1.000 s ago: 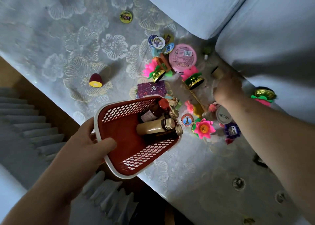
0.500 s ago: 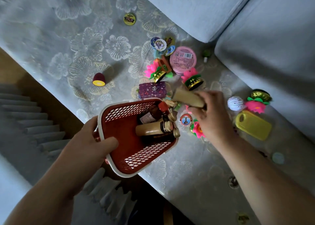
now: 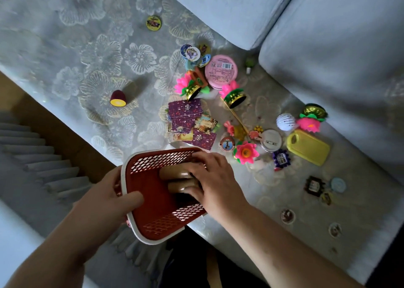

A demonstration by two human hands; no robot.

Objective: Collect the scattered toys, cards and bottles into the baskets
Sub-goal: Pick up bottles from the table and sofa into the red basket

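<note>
A home living room: pale sofa cushions [image 3: 328,36], a floral lace cover [image 3: 98,54], toys scattered about.

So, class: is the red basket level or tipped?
Tipped. The red basket leans with its opening facing the camera, held at the rim by the left hand, while the right hand lays bottles inside.

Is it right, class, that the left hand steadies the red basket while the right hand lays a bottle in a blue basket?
Not quite. The head view shows the right hand over bottles inside the same red basket that the left hand steadies. No blue basket appears.
</note>
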